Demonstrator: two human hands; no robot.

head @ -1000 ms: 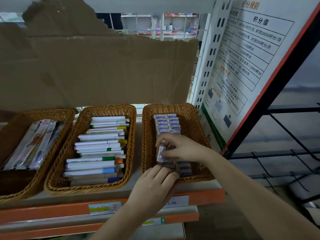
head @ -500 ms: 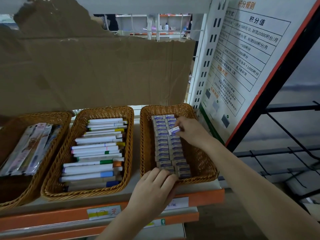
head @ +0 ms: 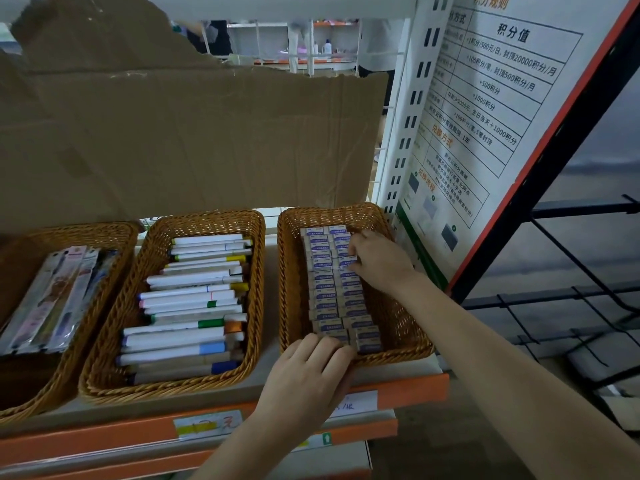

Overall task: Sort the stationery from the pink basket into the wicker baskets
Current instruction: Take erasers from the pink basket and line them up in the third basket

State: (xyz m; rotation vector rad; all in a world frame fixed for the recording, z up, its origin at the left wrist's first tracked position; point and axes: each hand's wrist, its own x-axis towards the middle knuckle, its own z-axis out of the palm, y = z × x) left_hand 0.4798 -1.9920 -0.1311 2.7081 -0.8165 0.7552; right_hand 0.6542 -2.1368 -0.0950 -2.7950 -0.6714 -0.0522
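Erasers (head: 334, 289) fill the right basket (head: 405, 327) in two rows at centre frame; my right hand (head: 377, 259) hides the upper end of the right row, and my left hand (head: 308, 372) covers the nearest ones at the front rim. My right fingers (head: 353, 251) pinch one eraser (head: 347, 262) against the row. Left fingers lie curled over the rim; I cannot tell whether they hold anything. Middle basket (head: 104, 358) holds markers (head: 194, 306); the left basket (head: 20, 403), with packets (head: 52, 299), is cut off at the frame's left edge.

Dim, even indoor light; soft shadows inside the baskets (head: 207, 220); wide-angle bending at edges; background aisle blurred.
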